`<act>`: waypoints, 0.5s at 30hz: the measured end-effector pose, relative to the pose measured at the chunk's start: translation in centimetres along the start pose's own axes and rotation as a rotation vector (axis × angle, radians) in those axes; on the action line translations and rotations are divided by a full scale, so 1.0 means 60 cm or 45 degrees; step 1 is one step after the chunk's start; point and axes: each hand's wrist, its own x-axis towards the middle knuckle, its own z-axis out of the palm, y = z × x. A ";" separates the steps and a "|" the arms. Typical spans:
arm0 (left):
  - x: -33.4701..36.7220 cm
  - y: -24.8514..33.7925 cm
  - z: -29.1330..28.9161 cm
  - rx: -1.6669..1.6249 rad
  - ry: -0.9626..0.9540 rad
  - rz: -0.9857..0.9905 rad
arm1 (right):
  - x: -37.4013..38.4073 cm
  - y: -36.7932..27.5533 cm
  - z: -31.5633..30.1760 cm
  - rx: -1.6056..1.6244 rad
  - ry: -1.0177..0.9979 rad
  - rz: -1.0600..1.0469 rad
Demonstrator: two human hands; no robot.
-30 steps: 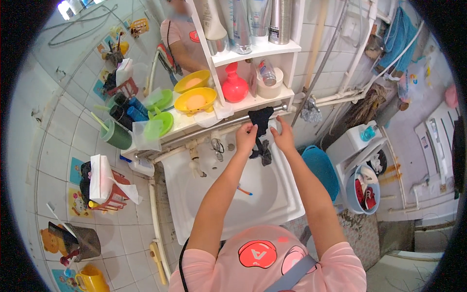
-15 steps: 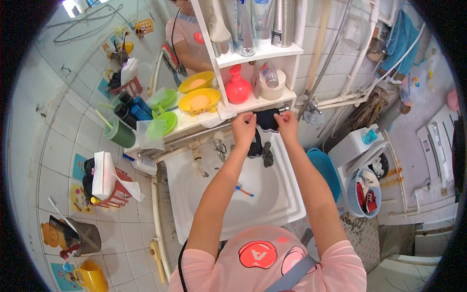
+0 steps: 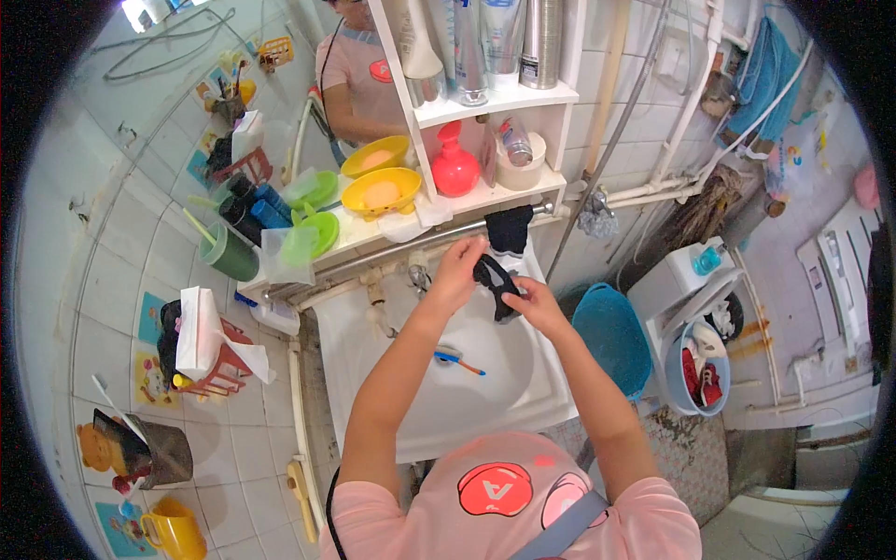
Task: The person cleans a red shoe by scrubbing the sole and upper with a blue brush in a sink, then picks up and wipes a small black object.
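Observation:
Over the sink (image 3: 359,415) my hands hold a black sock (image 3: 497,280) stretched between them. My left hand (image 3: 457,268) is closed, pinching its upper left edge. Lower down on the right side, my right hand (image 3: 539,302) pinches the sock between thumb and fingers. A second dark cloth, black with a pale lower edge (image 3: 510,231), hangs over the metal rail (image 3: 429,231) just beyond my hands. In the basin lies a brush with a blue and orange handle (image 3: 471,368).
Above the rail, a white shelf (image 3: 495,107) carries a red bottle (image 3: 455,163) and tubes. Yellow soap dishes (image 3: 381,193) and cups stand on the ledge at left. A blue tub (image 3: 611,345) and a basin of clothes (image 3: 691,397) are at right.
Both hands have come off the cloth on the rail, which now hangs by itself. They have moved down toward me and hold the other black sock between them.

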 end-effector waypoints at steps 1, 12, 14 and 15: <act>-0.018 0.004 -0.001 0.147 -0.047 0.039 | -0.002 0.005 0.001 0.105 -0.054 0.082; -0.083 0.018 -0.122 0.553 -0.164 -0.162 | -0.032 0.027 -0.045 0.039 0.044 0.258; -0.088 0.020 -0.119 0.593 -0.176 -0.185 | -0.036 0.030 -0.051 -0.052 0.062 0.237; -0.091 0.020 -0.116 0.719 -0.231 -0.157 | -0.038 0.030 -0.055 -0.099 0.042 0.251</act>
